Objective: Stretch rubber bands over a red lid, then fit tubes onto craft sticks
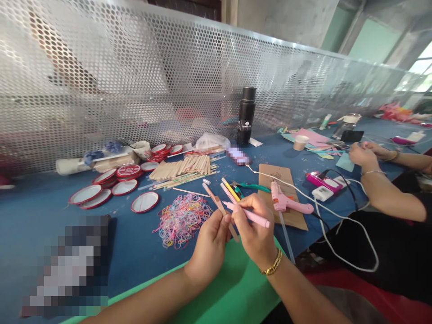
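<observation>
One wooden stick [233, 232] pinched in left hand [209, 243]; right hand [254, 235] grips pink marker [254, 217], tip near stick.

1. Flat stick [233, 232]: slim, tan with a pinkish cast, rounded at the ends; held slantwise, its upper end leaning toward the left of the view, its middle hidden by fingers; it is just to the right of the tangled pile of coloured bands [182, 220].
2. Pink pen [259, 219]: slender, its narrow tip pointing left at the stick, its back end sloping down to the right; farther right of the pile; whether tip and stick touch is unclear.
</observation>
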A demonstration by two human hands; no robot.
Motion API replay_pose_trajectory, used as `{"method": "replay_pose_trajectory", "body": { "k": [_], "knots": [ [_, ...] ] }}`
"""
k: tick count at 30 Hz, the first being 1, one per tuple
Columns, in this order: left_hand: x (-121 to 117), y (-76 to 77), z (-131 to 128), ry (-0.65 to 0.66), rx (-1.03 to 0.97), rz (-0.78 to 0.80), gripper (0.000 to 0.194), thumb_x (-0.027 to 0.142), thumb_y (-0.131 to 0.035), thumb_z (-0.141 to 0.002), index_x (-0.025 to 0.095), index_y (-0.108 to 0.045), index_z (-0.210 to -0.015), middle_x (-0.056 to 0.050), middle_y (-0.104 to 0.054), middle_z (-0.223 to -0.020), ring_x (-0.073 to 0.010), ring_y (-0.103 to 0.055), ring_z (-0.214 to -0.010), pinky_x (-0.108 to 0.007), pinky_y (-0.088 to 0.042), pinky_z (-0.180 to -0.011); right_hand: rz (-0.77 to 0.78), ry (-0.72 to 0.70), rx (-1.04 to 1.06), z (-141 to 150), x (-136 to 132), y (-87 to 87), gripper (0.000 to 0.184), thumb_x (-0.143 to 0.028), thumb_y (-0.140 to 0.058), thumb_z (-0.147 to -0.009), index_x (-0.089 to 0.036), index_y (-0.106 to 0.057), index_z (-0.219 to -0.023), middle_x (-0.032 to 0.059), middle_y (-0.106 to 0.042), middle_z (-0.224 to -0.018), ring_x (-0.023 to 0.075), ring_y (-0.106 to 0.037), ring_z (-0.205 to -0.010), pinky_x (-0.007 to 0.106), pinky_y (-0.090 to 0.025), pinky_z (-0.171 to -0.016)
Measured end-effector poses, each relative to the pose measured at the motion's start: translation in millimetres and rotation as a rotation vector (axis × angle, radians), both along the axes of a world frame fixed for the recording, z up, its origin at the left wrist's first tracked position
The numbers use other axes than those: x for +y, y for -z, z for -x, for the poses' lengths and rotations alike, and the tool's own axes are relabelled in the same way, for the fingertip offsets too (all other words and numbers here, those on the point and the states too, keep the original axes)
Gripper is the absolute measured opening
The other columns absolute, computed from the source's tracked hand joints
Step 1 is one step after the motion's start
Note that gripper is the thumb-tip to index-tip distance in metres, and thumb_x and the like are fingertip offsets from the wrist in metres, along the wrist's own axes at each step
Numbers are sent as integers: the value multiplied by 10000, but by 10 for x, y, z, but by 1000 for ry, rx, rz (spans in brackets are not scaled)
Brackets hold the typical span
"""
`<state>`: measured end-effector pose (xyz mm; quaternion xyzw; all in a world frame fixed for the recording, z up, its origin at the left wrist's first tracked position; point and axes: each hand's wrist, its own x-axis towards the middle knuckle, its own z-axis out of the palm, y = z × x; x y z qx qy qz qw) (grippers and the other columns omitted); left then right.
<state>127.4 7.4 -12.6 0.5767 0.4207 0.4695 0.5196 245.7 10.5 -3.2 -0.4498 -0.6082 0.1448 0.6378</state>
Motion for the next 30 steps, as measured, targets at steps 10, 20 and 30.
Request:
{"method": "replay_pose_trajectory", "body": {
  "k": [10, 20, 30],
  "knots": [
    [-5, 22, 13, -18, 25, -8, 371, 517, -541, -955, 204, -530, -756, 59, -409, -615, -126, -337, -567, -248, -294, -522, -1, 6, -3, 3, -1, -10, 154, -199, -586, -912, -216, -556, -762, -9, -600, -677, 167, -597, -637, 298, -466, -612],
    [7, 55, 21, -5, 44, -28, 356, 487, -495, -982, 204, -514, -768, 64, -395, -625, -124, -331, -574, -248, -296, -524, -5, 7, -8, -6, -3, 6, 160, -210, -591, -918, -208, -562, -761, -10, -593, -680, 161, -591, -643, 288, -456, -619],
    [11, 56, 16, 2, 25, -21, 366, 505, -497, -977, 204, -515, -770, 66, -387, -622, -122, -325, -569, -248, -283, -517, -10, 1, -8, -17, -1, 6, 157, -207, -581, -916, -209, -554, -761, -13, -589, -681, 156, -587, -644, 284, -460, -624]
  ]
}}
